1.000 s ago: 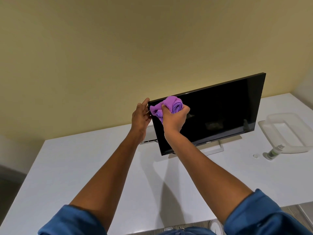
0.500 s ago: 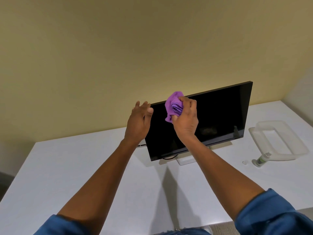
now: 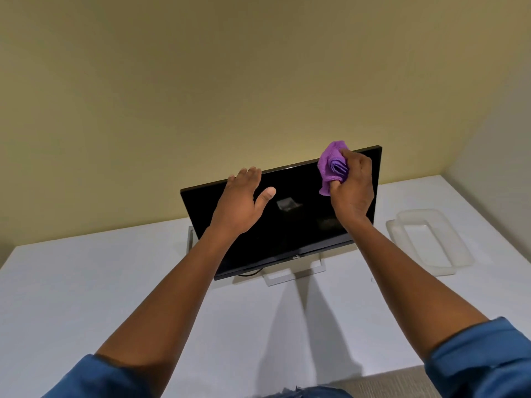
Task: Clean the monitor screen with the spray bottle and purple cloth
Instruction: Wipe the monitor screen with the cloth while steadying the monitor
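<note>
A black monitor [image 3: 293, 231] stands on a white table, its screen dark and tilted back. My right hand [image 3: 352, 185] grips a bunched purple cloth [image 3: 333, 165] and presses it against the screen's upper right part, near the top edge. My left hand [image 3: 244, 199] rests on the monitor's top edge left of centre, fingers curled over the rim and thumb spread across the screen. The spray bottle is out of view.
A translucent plastic tray [image 3: 425, 244] lies on the white table [image 3: 86, 282] to the monitor's right. The monitor's silver stand [image 3: 290, 275] and a black cable show below the screen. A yellow wall rises close behind.
My right hand has carried the cloth from the screen's upper left across to its upper right. My left hand shifted from the left edge to the top edge. The spray bottle left the view.
</note>
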`<state>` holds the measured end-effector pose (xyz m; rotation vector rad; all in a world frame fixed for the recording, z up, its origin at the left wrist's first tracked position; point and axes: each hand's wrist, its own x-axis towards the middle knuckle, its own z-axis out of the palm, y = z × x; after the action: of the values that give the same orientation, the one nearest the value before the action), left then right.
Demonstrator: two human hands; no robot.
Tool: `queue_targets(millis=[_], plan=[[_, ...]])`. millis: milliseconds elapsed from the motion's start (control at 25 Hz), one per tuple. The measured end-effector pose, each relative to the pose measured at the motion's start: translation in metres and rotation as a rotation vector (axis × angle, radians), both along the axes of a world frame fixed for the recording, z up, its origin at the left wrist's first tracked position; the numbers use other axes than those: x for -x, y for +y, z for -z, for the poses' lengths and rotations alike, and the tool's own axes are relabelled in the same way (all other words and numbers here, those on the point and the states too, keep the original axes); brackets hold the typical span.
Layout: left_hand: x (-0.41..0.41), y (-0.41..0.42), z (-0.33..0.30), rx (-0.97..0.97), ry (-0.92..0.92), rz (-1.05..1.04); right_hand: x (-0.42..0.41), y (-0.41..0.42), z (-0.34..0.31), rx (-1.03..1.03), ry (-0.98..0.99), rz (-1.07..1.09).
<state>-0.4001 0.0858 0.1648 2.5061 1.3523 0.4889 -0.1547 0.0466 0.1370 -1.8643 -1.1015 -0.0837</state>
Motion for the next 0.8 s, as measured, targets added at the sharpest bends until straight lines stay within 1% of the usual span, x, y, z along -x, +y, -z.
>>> queue_targets(millis=[200,280,360,480,600,680,720,800], plan=[[-0.013,0.017,-0.007,-0.075,0.141,-0.017,-0.007,0.003,-0.006,0.049,-0.155,-0.103],[-0.022,0.014,-0.006,-0.094,0.148,-0.049,-0.017,0.002,0.007,0.076,-0.22,-0.133],[-0.026,0.013,-0.001,-0.121,0.137,-0.078,-0.028,-0.003,0.027,0.134,-0.243,-0.158],[-0.026,0.009,0.002,-0.157,0.134,-0.088,-0.033,-0.02,0.07,0.22,-0.197,-0.2],[-0.028,0.009,0.003,-0.16,0.128,-0.098,-0.037,-0.048,0.116,0.351,-0.15,-0.238],[-0.028,0.008,0.002,-0.157,0.123,-0.109,-0.044,-0.067,0.138,0.419,-0.086,-0.232],[-0.029,0.007,0.001,-0.157,0.126,-0.116,-0.049,-0.074,0.142,0.417,-0.045,-0.208],[-0.031,0.006,0.002,-0.157,0.129,-0.126,-0.061,-0.075,0.137,0.343,-0.007,-0.147]])
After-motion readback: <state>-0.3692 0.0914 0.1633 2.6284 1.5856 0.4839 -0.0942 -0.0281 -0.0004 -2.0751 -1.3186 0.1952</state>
